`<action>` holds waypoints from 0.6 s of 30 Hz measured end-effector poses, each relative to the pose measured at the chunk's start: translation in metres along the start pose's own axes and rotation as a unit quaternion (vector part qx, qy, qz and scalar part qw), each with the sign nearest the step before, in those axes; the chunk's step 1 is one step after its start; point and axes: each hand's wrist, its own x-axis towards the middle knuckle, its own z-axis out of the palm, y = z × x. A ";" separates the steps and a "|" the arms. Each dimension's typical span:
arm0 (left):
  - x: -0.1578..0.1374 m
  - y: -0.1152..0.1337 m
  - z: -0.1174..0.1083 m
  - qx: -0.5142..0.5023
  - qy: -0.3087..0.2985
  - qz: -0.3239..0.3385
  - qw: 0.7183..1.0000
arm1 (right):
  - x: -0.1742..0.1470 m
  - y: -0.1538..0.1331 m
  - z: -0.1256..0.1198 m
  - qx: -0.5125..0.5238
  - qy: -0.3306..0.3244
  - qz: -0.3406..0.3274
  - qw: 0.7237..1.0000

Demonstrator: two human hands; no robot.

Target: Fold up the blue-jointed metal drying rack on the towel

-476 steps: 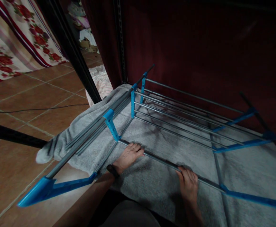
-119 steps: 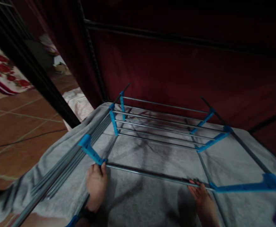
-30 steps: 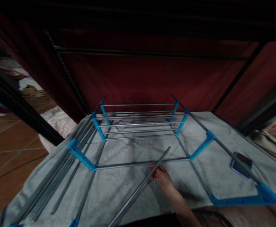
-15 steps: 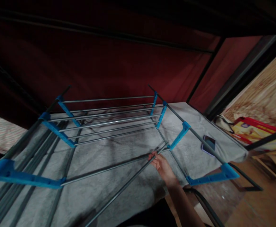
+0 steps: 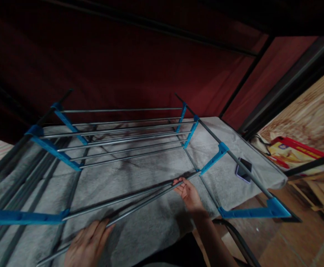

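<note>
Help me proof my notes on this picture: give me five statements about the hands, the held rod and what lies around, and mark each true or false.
1. The left hand and the right hand are on the same metal rod. True.
2. The phone is in the right hand. False: the phone lies on the grey blanket, apart from both hands.
3. The rod's far end is near a blue bracket. True.
4. The left hand is nearer the phone than the right hand. False: the right hand is nearer.
5. A red and yellow box is beyond the blanket's right edge. True.
</note>
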 end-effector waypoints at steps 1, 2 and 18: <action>0.009 0.002 -0.001 0.005 0.008 -0.011 1.000 | 0.001 0.000 -0.004 0.003 0.002 -0.003 1.000; 0.018 0.005 -0.004 0.008 0.013 -0.038 0.999 | 0.001 -0.001 -0.008 0.005 0.006 -0.010 1.000; 0.060 0.039 -0.009 -0.085 -0.057 -0.138 0.985 | 0.007 0.017 -0.074 -0.122 0.070 0.003 0.990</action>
